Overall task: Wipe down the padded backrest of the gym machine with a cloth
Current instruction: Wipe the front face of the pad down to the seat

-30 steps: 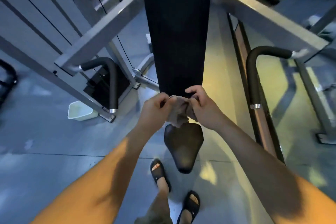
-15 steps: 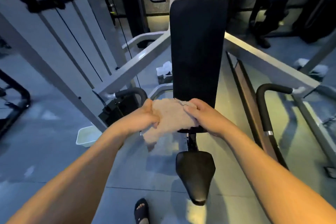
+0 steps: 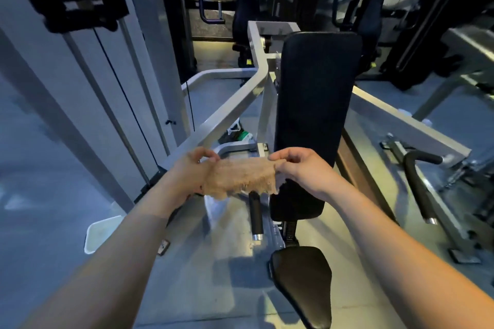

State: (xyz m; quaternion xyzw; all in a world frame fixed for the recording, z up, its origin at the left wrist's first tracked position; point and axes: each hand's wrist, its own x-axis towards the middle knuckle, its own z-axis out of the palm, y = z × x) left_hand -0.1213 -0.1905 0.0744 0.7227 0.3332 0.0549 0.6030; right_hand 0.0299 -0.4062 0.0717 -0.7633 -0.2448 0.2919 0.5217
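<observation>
Grey gym floor (image 3: 53,195) runs under a pale steel frame (image 3: 232,109), with a white tray (image 3: 103,235) lying by the frame's foot and a black handle (image 3: 419,184) off to the right. At the middle stands the padded backrest (image 3: 315,104), dark, upright and tall, above the seat (image 3: 302,278). In front of its lower part the tan cloth (image 3: 243,177) is stretched flat in the air between two bare hands. The left grip (image 3: 192,171) pinches its left edge between thumb and fingertips, and the right grip (image 3: 302,168) pinches its right edge the same way, the other fingers loosely curled. The cloth looks clear of the pad, mostly to its left, though a light touch at the right edge cannot be ruled out. The step in hand seems to be spreading the cloth to get a fresh face before wiping. To do it well, fold it into a flat wad that fills one palm instead of letting the frayed lower edge dangle, then lay it against the top of the pad and draw it down in straight, overlapping strokes with even pressure, taking in both side edges. The free hand could steady the pad against the push
</observation>
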